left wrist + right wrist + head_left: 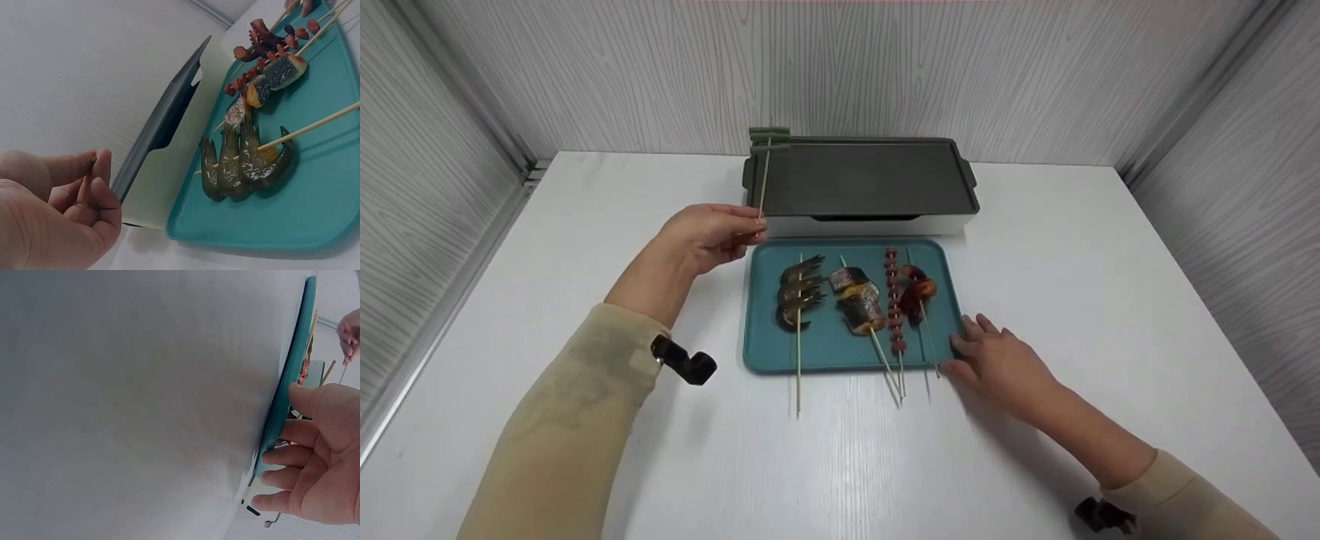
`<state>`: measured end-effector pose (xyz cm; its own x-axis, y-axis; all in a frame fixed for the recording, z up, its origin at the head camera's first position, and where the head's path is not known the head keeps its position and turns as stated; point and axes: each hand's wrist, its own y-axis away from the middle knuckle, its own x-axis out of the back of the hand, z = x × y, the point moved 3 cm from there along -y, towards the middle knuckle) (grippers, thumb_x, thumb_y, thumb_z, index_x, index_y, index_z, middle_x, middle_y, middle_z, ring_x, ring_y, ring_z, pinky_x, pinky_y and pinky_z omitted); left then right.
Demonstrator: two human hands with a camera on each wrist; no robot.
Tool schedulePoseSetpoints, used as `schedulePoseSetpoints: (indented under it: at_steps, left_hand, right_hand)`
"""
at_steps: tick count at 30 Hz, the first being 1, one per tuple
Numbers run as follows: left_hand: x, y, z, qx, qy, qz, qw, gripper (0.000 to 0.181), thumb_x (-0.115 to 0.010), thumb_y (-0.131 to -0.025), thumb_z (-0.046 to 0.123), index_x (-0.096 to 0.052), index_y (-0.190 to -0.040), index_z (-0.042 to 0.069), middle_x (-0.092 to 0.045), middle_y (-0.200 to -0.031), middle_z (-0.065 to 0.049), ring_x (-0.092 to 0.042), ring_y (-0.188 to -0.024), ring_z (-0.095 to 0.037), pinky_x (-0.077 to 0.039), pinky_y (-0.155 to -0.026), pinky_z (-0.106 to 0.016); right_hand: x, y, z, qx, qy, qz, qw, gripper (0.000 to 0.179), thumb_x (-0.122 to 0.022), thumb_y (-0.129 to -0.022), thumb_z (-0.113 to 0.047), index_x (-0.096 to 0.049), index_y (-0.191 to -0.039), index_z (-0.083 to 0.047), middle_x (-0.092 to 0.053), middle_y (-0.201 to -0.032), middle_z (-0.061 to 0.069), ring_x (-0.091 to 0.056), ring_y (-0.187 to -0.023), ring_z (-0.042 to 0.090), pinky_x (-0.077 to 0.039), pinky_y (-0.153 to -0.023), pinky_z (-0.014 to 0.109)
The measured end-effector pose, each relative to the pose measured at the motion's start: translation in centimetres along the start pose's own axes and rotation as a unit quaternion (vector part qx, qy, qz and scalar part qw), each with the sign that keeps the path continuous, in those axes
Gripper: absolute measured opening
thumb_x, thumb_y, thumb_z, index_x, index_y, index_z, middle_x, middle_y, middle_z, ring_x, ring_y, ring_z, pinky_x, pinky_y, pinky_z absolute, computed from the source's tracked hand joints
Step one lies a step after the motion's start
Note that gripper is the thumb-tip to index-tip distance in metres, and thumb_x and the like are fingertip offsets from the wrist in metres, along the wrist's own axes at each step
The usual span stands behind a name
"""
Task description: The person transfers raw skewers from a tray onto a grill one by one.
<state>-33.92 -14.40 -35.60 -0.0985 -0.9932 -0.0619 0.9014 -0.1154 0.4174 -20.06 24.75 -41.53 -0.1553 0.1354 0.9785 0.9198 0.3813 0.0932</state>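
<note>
My left hand (720, 234) pinches the lower end of a thin wooden skewer (766, 172) between thumb and fingers. Short green pieces (769, 136) sit crosswise at the skewer's upper end, overlapping the left end of the dark griddle (870, 176) in the head view. In the left wrist view, the left hand (73, 202) hides most of this skewer. My right hand (997, 364) touches the right edge of a teal tray (769, 356) near its front corner. Seen from the right wrist, that hand's fingers (281, 478) are extended, with the thumb beside the tray's rim.
On the tray lie a shrimp skewer (801, 289), a fish-chunk skewer (859, 300), a skewer of small red pieces (893, 300) and a reddish tentacle skewer (916, 292). Their sticks overhang the front rim. The griddle stands behind the tray on the white table (1072, 262), near the back wall.
</note>
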Motion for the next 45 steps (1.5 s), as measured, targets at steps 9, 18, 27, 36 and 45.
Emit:
schedulePoseSetpoints:
  at_steps: [9, 18, 27, 36, 45]
  left_hand:
    - [0.2, -1.6, -1.3, 0.015, 0.011, 0.008, 0.9998, 0.044, -0.073, -0.101, 0.007, -0.061, -0.143, -0.002, -0.078, -0.091, -0.001, -0.073, -0.081, -0.01, -0.047, -0.075, -0.025]
    - [0.4, -2.0, -1.8, 0.034, 0.016, 0.021, 0.9991, 0.043, -0.072, -0.103, 0.009, -0.061, -0.143, 0.0, -0.077, -0.093, -0.001, -0.072, -0.084, -0.011, -0.048, -0.076, -0.026]
    - [0.3, -2.0, -2.3, 0.037, 0.033, 0.022, 0.9985, 0.045, -0.073, -0.102, 0.012, -0.06, -0.143, 0.002, -0.075, -0.109, -0.004, -0.073, -0.091, -0.013, -0.053, -0.08, -0.026]
    - [0.9, 0.1, -3.3, 0.038, -0.007, 0.029, 0.9988, 0.046, -0.071, -0.103, 0.019, -0.06, -0.143, 0.0, -0.061, -0.145, -0.014, -0.071, -0.109, -0.018, -0.05, -0.101, -0.033]
    - [1.6, 5.9, -4.5, 0.042, -0.057, -0.009, 0.9974, 0.054, -0.067, -0.107, 0.024, -0.052, -0.153, 0.002, -0.056, -0.153, -0.018, -0.068, -0.123, -0.021, -0.051, -0.098, -0.03]
  right_hand:
    - [-0.2, 0.2, -0.1, -0.01, -0.009, -0.004, 0.9999, 0.051, -0.069, -0.105, -0.032, -0.066, -0.14, 0.005, -0.051, -0.153, 0.03, -0.044, -0.147, 0.05, -0.04, -0.112, 0.068]
    - [0.1, 0.1, -0.2, -0.006, -0.007, -0.003, 1.0, 0.053, -0.069, -0.105, -0.033, -0.065, -0.141, 0.005, -0.051, -0.153, 0.03, -0.044, -0.146, 0.05, -0.04, -0.112, 0.067]
    - [0.0, 0.0, -0.2, -0.002, -0.008, -0.001, 1.0, 0.052, -0.069, -0.105, -0.032, -0.065, -0.14, 0.006, -0.052, -0.152, 0.032, -0.044, -0.146, 0.05, -0.04, -0.112, 0.068]
    - [-0.2, 0.1, -0.3, 0.003, -0.008, 0.001, 1.0, 0.052, -0.068, -0.105, -0.034, -0.066, -0.139, 0.006, -0.052, -0.152, 0.032, -0.044, -0.146, 0.05, -0.041, -0.111, 0.068]
    - [0.2, 0.1, -0.4, 0.004, 0.0, 0.001, 1.0, 0.053, -0.068, -0.105, -0.035, -0.066, -0.139, 0.006, -0.052, -0.151, 0.033, -0.045, -0.145, 0.051, -0.041, -0.111, 0.068]
